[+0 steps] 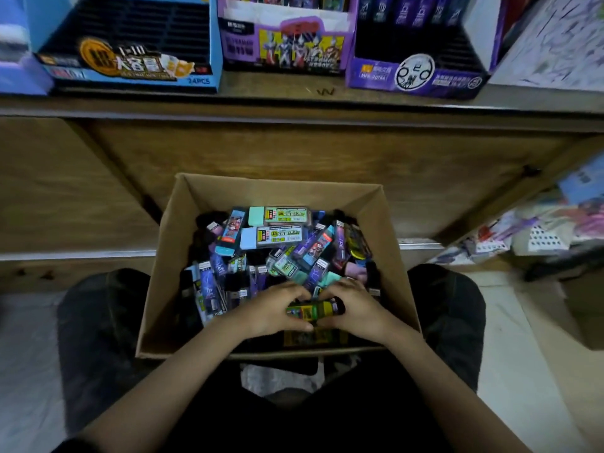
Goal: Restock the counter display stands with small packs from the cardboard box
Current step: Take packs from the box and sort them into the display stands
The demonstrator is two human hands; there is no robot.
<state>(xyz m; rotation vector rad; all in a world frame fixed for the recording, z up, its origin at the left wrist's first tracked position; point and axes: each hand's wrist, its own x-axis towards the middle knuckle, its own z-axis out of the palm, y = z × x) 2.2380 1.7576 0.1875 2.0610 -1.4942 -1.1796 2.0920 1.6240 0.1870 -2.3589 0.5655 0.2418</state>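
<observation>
Item 1. Cardboard box (163, 273), flaps open, at 6 o'clock of the view, set on the floor between the person's knees (98, 305). Judged reason: it sits within both arms' reach and directly below the counter (294, 106).

Item 2. Loose packs (228, 276), many, heaped at all angles in the box. Two mint packs (277, 215) lie flat on top at the box's 12 o'clock.

Item 3. Green-and-yellow pack (309, 310), at the box's 6 o'clock, lying crosswise just above the heap.

Item 4. Left hand (274, 310), fingers curled over the pack's left end, thumb beneath.

Item 5. Right hand (358, 308), wrapped round the dark right end of the same pack. Judged reason for the two-handed grip: to pull the pack free of its neighbours, or to square it before lifting. Whether more packs are gathered under the palms cannot be told.

Item 6. Blue stand (130, 65), on the counter at 11 o'clock. Its black slotted tray shows mostly bare rows, so it looks the neediest.

Item 7. Middle stand (284, 47), purple, at 12 o'clock, with stock visible at its back.

Item 8. Right-hand stand (415, 73), purple, at 1 o'clock. Dark packs fill its upper rows and the lower slots are bare.

Status, judged: picking stage. No pack is yet on its way up to a stand.
</observation>
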